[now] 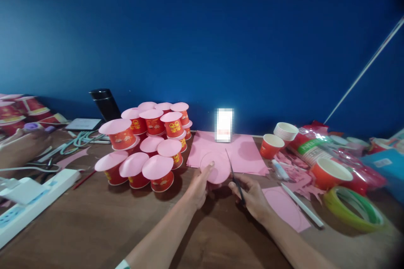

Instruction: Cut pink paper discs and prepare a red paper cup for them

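Between thumb and fingers, my left hand [202,185] grips a round pink paper disc [217,169] by its left edge. My right hand [251,197] is closed around the dark handles of a pair of scissors [234,172]. The blades point up and away, right beside the disc's right edge. Behind the disc lies a stack of pink paper sheets [246,155]. A pink sheet with a drawn curve [285,208] lies under and to the right of my right forearm.
Left: stacked red paper cups [162,181] with pink discs, a white power strip [41,206], cables and another person's hand [19,151]. Right: a white pen [303,206], tape roll [353,210], glue bottle [280,170], paper scraps and an orange cup [330,174]. A blurred bright screen [224,125] stands behind.
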Demonstrator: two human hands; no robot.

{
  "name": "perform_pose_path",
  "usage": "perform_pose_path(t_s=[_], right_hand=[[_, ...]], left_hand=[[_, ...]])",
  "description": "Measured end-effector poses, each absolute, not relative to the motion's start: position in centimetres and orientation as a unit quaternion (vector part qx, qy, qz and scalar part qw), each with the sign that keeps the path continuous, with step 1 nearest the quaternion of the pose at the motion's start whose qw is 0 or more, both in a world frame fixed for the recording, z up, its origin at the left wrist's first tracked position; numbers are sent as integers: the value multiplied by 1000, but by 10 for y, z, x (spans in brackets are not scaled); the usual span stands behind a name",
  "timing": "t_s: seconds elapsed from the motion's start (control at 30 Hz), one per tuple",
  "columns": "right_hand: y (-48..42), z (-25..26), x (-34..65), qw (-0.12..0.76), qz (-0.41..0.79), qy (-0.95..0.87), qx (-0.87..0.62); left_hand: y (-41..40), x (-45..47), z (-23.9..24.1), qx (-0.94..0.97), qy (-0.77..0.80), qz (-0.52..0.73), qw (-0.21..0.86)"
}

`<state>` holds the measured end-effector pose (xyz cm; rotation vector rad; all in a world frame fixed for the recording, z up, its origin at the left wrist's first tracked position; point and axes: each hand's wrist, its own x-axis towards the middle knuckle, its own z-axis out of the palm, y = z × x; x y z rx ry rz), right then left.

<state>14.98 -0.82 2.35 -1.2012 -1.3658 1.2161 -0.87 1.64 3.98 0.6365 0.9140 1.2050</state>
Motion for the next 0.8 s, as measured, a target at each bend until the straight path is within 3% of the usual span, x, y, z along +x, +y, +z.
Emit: perform_pose_path(t_s=[0.2, 0.8], right_hand=[[-9, 28, 149, 473, 520, -540, -463], [-8, 28, 150, 450, 493, -584, -463]], left_hand=[[12, -9, 43, 340, 391, 466, 717], [15, -3, 37, 306, 453, 540, 641]])
